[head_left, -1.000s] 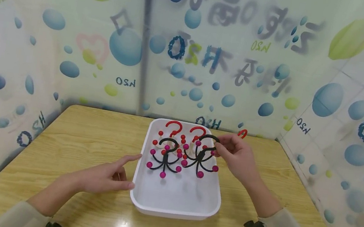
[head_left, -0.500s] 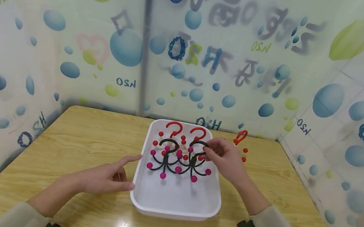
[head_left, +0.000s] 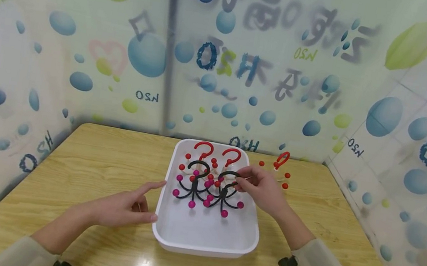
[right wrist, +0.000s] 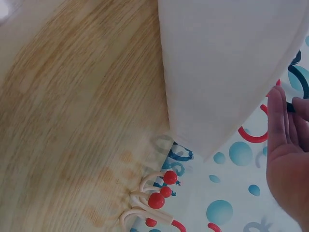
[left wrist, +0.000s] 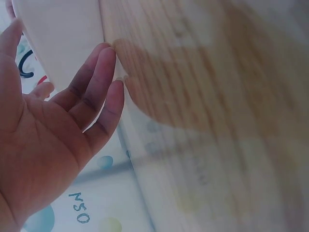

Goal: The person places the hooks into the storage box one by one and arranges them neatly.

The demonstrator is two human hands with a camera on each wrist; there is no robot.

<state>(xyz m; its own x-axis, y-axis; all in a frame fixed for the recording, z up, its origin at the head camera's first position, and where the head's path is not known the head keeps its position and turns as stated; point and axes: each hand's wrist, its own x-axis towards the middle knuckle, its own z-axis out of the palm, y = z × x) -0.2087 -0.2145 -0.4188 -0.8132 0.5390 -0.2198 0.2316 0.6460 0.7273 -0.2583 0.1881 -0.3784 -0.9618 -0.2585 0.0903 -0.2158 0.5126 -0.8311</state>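
Note:
My right hand (head_left: pixel 263 188) pinches the hooked handle of a black claw massager (head_left: pixel 223 193) with pink ball tips, upright over the right half of a white tray (head_left: pixel 204 237). A matching black claw massager (head_left: pixel 195 185) stands just to its left in the tray. Behind them are two red-handled massagers (head_left: pixel 205 147) with red balls, partly hidden by the black ones. My left hand (head_left: pixel 123 207) has its index finger and thumb at the tray's left rim. In the left wrist view its fingers (left wrist: pixel 101 82) lie loosely extended along the tray's side.
Beyond my right hand, another red-handled massager (head_left: pixel 283 160) with pale legs stands on the wooden table (head_left: pixel 111 154), outside the tray. Its red balls (right wrist: pixel 156 200) show in the right wrist view. A patterned curtain (head_left: pixel 217 106) hangs behind the table.
My right hand has moved left and slightly down with the black massager, bringing it beside the other black one. The red massager behind the hand has come into fuller view. My left hand stays put.

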